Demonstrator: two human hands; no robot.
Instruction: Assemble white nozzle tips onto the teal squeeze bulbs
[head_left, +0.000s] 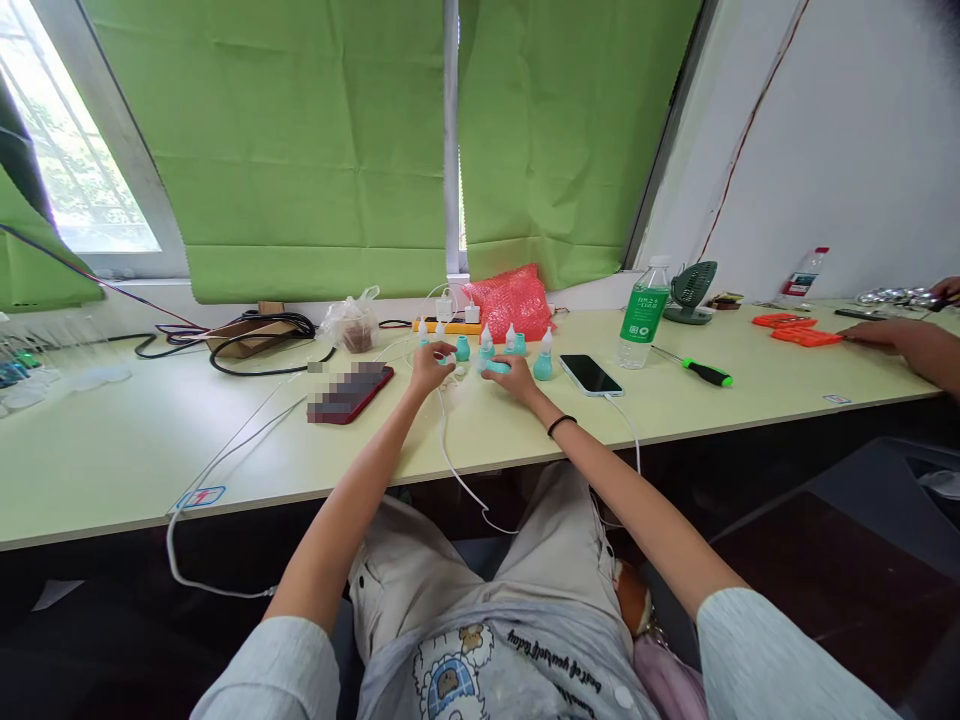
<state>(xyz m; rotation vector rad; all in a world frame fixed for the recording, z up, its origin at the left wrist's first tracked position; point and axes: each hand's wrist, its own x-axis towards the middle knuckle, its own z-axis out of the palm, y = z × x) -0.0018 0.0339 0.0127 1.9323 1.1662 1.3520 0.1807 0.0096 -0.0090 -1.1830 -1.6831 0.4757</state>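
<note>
My left hand (433,368) is closed with the fingertips pinching a small teal-and-white part (448,357), mostly hidden by the fingers. Beside it, my right hand (519,376) grips a teal squeeze bulb (495,367) lying on its side. Around both hands stand several small teal squeeze bulbs with clear pointed tips, among them an upright bulb (543,366) just right of my right hand. A teal bulb without a visible tip (463,348) stands between the hands, farther back. A small whitish piece (459,371) lies between my hands.
A dark red phone (351,392) lies left, a charging phone (591,375) right. Beyond are a water bottle (643,315), screwdriver (709,372) and small fan (691,292). Red bubble wrap (516,303) and an orange power strip (471,327) sit behind. Another person's hand (874,333) is far right.
</note>
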